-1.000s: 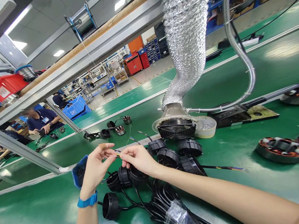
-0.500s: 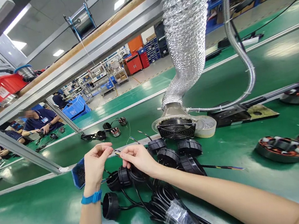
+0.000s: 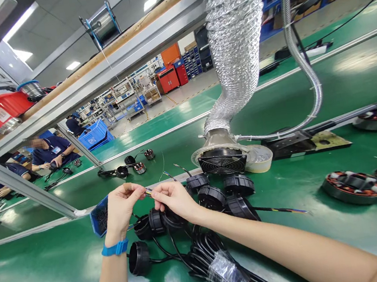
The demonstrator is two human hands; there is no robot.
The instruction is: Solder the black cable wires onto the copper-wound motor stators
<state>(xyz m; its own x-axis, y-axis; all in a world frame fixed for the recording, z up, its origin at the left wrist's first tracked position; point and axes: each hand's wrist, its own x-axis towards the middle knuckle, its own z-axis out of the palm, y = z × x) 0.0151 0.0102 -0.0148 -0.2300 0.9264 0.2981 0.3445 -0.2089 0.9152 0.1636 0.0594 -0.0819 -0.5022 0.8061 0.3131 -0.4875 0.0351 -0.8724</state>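
My left hand (image 3: 122, 208) and my right hand (image 3: 172, 199) are raised together above the green bench, both pinched on the thin coloured wire ends (image 3: 148, 192) of a black cable. The fingertips nearly touch. My left wrist wears a blue band (image 3: 115, 248). Below the hands lie several black round caps (image 3: 156, 222) on black cables, and a wrapped bundle of black cable (image 3: 224, 273) runs toward me. More black caps (image 3: 226, 193) sit just right of my right hand.
A fume fan (image 3: 223, 161) on a silver flexible duct (image 3: 233, 43) stands behind the caps. A small blue bin (image 3: 97, 217) sits left of my left hand. Copper-wound stators (image 3: 355, 185) lie at the right. Parts ride the far conveyor (image 3: 131, 166); seated people work at the far left.
My left fingers have closed back onto the wire ends beside my right hand. The parts on the far conveyor have drifted left. My right hand has barely moved.
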